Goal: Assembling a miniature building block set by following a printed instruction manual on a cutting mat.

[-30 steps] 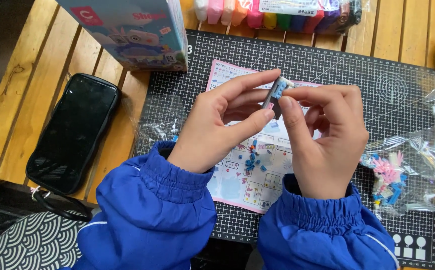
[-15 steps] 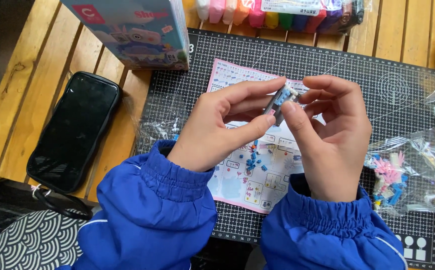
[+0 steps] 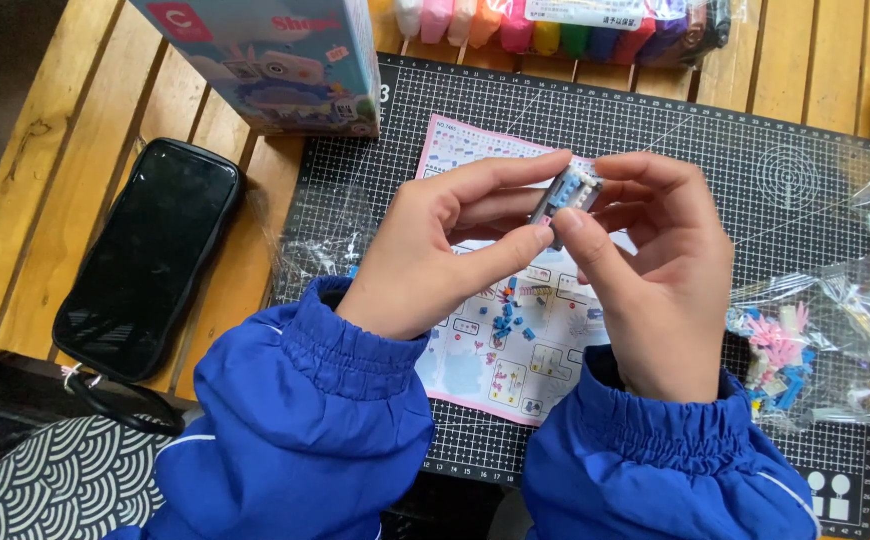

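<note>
Bright blue jacket sleeves with gathered elastic cuffs; bare left hand [image 3: 435,265] and right hand [image 3: 655,280]

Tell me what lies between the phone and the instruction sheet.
In the head view, bare wood slats, then the cutting mat's left edge with a crumpled clear plastic bag lie between the phone and the sheet.

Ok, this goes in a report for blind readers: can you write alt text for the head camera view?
Two hands in blue sleeves, left hand and right hand, pinch a small blue and white brick assembly above an instruction sheet on a black cutting mat. A black phone lies left on the wooden table; bagged bricks sit right.
</note>
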